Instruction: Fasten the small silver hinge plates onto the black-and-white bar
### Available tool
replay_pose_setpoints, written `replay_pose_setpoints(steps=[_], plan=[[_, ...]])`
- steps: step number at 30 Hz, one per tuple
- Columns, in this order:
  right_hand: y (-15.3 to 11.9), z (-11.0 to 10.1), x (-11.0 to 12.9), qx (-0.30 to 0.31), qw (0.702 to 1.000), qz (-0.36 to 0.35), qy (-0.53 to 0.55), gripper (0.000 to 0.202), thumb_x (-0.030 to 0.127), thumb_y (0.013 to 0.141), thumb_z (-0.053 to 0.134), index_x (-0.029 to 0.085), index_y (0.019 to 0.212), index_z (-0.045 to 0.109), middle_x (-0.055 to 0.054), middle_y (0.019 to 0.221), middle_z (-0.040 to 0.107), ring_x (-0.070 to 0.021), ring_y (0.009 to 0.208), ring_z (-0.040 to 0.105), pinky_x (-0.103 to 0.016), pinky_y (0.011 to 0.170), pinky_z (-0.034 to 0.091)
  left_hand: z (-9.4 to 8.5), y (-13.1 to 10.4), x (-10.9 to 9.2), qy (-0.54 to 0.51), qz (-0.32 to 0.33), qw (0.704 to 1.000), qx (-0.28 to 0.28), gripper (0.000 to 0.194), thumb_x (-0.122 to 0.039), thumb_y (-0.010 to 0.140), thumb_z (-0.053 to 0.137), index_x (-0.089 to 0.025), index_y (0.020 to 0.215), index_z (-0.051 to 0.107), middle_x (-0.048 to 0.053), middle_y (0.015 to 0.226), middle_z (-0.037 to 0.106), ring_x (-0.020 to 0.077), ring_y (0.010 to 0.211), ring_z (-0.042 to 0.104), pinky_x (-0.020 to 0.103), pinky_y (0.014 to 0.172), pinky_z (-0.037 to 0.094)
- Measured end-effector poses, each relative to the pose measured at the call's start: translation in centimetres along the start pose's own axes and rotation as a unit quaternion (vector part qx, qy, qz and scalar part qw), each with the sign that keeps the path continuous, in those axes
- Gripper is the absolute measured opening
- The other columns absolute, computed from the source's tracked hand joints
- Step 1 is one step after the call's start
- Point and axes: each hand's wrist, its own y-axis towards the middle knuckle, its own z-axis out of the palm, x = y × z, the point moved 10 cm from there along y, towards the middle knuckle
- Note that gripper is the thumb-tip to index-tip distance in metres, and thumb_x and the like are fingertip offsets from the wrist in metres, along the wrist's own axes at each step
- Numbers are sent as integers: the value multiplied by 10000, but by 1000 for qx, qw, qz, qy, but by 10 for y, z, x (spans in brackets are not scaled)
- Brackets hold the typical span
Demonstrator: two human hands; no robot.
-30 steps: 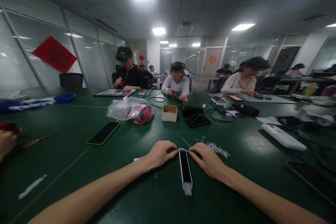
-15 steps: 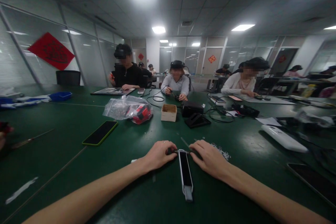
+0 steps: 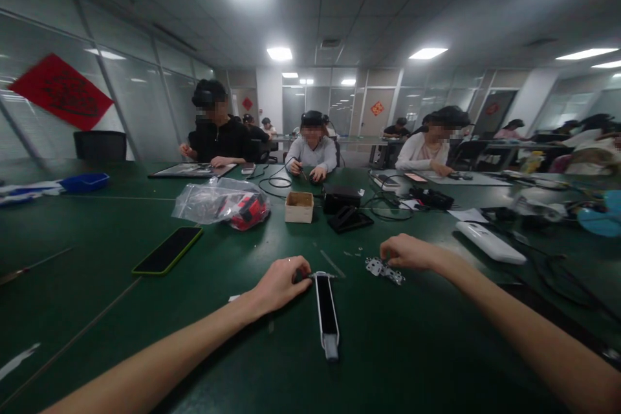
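Observation:
A long, narrow device with a white frame, a black face and a grey tip lies lengthwise on the green table in front of me. A thin crosspiece shows at its far end. There my left hand is closed, thumb and fingers pinched beside the crosspiece; what they grip is too small to make out. Off to the right, my right hand bends its closed fingers down over a small cluster of silvery metal parts. Its fingertips are partly hidden, so any piece between them cannot be made out.
A green-edged phone lies left. Beyond my hands are a clear bag with red-black contents, an open small box, a black box and cables. A white device lies right. Several people sit across the table.
My right hand has left the far end of the device and moved right and away from me, onto the metal parts. The left hand stays at the device. The view has turned slightly right.

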Motion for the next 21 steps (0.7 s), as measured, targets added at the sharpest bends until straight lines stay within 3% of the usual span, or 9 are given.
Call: replay_pose_setpoints(steps=[18, 21], plan=[[7, 18, -15, 31, 997, 44, 49, 130, 121, 690, 536, 156, 751, 646, -43, 744, 664, -157, 672, 597, -220, 548, 376, 3, 1, 2, 9, 7, 1000, -3, 143, -253, 812, 593, -181, 937, 595, 7, 840, 620, 151, 719, 574, 240, 619, 422], [5, 12, -12, 18, 997, 50, 47, 93, 142, 703, 529, 158, 727, 616, -44, 741, 654, -151, 653, 585, -213, 521, 357, 4, 0, 2, 12, 8, 1000, -3, 137, -261, 814, 595, -184, 928, 592, 6, 850, 623, 154, 732, 578, 241, 623, 426]])
